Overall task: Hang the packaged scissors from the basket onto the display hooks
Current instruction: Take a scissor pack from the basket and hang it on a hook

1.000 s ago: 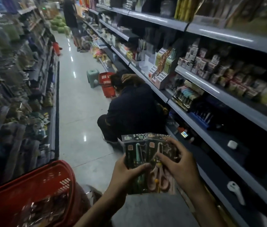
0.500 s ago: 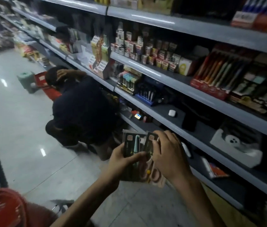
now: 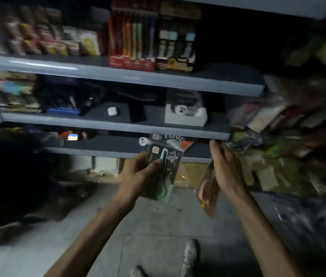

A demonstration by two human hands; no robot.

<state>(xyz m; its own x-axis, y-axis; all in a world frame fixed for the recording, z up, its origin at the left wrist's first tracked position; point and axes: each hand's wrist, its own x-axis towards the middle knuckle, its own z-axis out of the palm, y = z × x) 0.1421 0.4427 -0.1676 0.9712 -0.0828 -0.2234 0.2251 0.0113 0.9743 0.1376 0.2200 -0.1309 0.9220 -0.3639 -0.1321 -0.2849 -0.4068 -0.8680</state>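
Head view: the left hand (image 3: pixel 138 172) is gripping a mint-handled scissors pack (image 3: pixel 165 166), with the thumb lying across the front of the dark card and the fingers curled behind it. The pack is standing nearly upright in front of the lowest shelf. Its long axis is running from top to bottom with a slight lean to the right at the top. The blade end is pointing up toward the shelves and the mint handles are pointing down at the floor (image 3: pixel 158 226). Its printed face is turning toward the camera. Another dark card is showing just behind its top edge.

The right hand (image 3: pixel 226 166) is holding a pink-handled scissors pack (image 3: pixel 208 188), well apart from the first one. The fingers are closing around its upper part, with the back of the hand facing the camera. This pack is showing almost edge-on. Its long axis is also running up and down, and the pink handles are hanging low, below the palm.

Behind both hands, grey shelves (image 3: pixel 118 124) are carrying a red box of pens (image 3: pixel 132 37), a blue tray (image 3: pixel 63 111), a small white case (image 3: pixel 113 111) and a white box (image 3: pixel 186 116). Blurred hanging goods (image 3: pixel 278 116) are filling the right side. A shoe (image 3: pixel 191 254) is standing on the floor below.
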